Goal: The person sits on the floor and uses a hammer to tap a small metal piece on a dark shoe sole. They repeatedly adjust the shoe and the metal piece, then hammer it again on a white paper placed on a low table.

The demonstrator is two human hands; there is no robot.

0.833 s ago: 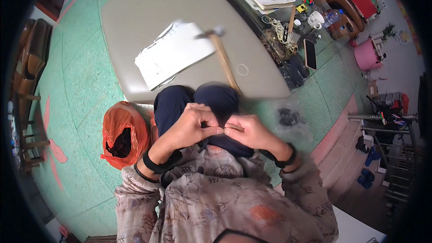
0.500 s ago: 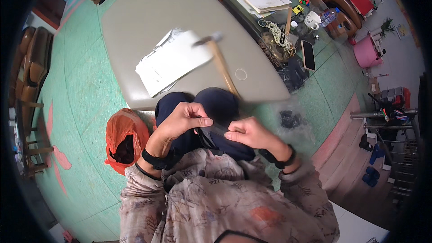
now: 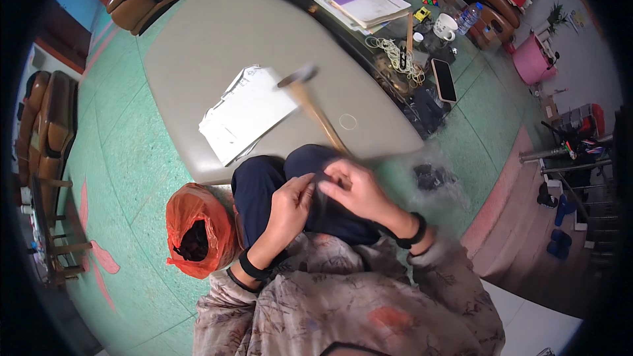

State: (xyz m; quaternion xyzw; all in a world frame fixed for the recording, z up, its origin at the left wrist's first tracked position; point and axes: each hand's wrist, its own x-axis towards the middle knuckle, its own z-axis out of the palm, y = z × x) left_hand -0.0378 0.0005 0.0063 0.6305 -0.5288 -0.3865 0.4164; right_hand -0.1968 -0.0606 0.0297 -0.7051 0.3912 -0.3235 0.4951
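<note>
Above my dark-trousered knees, my left hand (image 3: 291, 206) is closed, thumb and fingers pinched together. A thin see-through film seems to hang by its fingertips, too faint to identify. Close beside it, my right hand (image 3: 356, 188) has curled fingers and its thumb pointing toward the left hand. Motion smears those fingers, so I cannot tell whether they grip anything. Beyond my knees, a hammer (image 3: 315, 112) with a wooden handle lies on a grey padded surface (image 3: 211, 39). White papers (image 3: 247, 115) lie to its left, and a thin rubber band (image 3: 348, 122) to its right.
An orange plastic bag (image 3: 221, 211) holding dark things stands on the green floor at my left. A clear bag (image 3: 435, 181) with black items is at my right. The dark table (image 3: 369, 46) carries a phone (image 3: 444, 81), tangled cords (image 3: 412, 69), notebooks (image 3: 369, 3) and cups.
My left hand has moved right and slightly down; my right hand has shifted up and left. They are closer together, and the film between them shows less. The view has shifted slightly.
</note>
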